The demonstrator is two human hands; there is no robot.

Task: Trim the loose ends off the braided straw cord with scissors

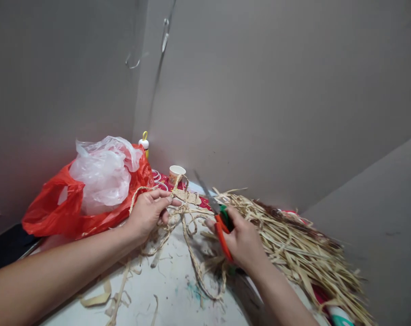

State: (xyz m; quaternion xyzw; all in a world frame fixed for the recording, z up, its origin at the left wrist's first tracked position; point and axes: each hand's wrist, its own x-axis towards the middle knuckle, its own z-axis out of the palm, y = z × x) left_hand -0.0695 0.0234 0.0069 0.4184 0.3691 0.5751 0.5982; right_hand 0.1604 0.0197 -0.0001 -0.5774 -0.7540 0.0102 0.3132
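Between the thumb and fingers of my left hand [150, 213] a strand of tan twisted straw cord is pinched. A longer braided straw cord [195, 260] hangs and loops over the white table below. In my right hand [244, 237] are scissors [220, 224] with red-orange and green handles, the blades pointing up and away to the left. The blades are apart from my left hand and look almost closed. Just beyond my left fingers lies a flat woven straw piece [187, 197].
A red plastic bag [60, 203] with a crumpled clear bag [101, 174] stands at left. A patterned paper cup [176, 174] and a yellow-looped bottle [144, 144] are at the back. Dry straw [300, 251] is heaped at right. Straw scraps [98, 296] litter the white tabletop [171, 290].
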